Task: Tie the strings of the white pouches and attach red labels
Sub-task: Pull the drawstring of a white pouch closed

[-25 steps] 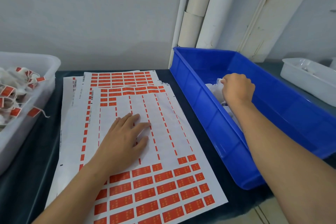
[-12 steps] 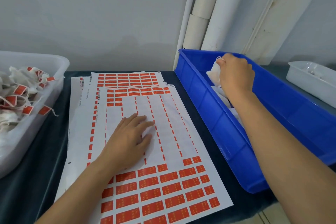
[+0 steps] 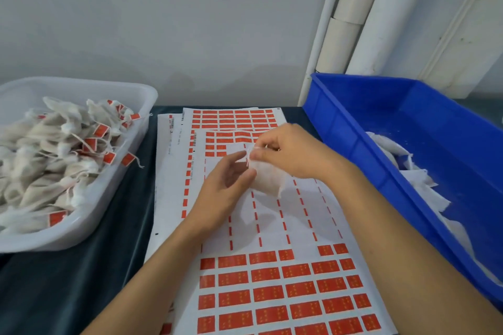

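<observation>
A white pouch point(image 3: 268, 178) hangs above the label sheets point(image 3: 275, 228) in the middle of the table. My right hand point(image 3: 288, 153) pinches the pouch's top between thumb and fingers. My left hand point(image 3: 224, 183) is just left of it, its fingertips at the thin strings point(image 3: 247, 160) near the pouch's neck; whether they grip the strings is unclear. The sheets carry rows of red labels point(image 3: 275, 275) near the bottom and at the far end, with peeled empty rows between.
A white tub point(image 3: 109, 198) at the left is full of tied pouches point(image 3: 54, 149) with red labels. A blue bin point(image 3: 353, 133) at the right holds more white pouches point(image 3: 413, 168). White pipes point(image 3: 351, 13) stand against the wall behind. The table has a dark cover point(image 3: 68, 280).
My right hand lifted a pouch out of the blue bin and brought it left over the sheets. My left hand rose off the sheet to meet the pouch.
</observation>
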